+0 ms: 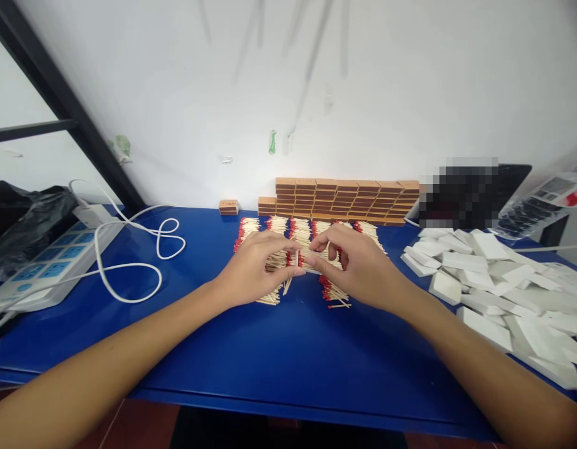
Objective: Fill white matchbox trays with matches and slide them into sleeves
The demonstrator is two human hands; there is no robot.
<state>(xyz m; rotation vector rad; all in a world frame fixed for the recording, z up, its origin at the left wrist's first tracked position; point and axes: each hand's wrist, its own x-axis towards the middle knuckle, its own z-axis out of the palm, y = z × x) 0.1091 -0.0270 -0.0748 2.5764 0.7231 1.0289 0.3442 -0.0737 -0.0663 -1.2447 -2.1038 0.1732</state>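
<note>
My left hand [253, 268] pinches the left end of a small white matchbox tray [297, 257] between thumb and fingers. On the tray's right side, my right hand [366, 265] grips it with the thumb along the near edge and the fingers curled above. Red-headed matches show inside the tray, partly hidden by my fingers. Behind and beneath both hands, loose matches [300, 229] lie in several rows on the blue table [288, 355]. A few matches [339, 305] stick out near my right wrist.
Stacked brown matchboxes [347, 202] line the wall, with a single matchbox [228, 207] to their left. White empty trays [496, 280] are heaped at right, before a dark device [508, 196] and a plastic package [534, 206]. A power strip [50, 268] and white cable [99, 255] lie left.
</note>
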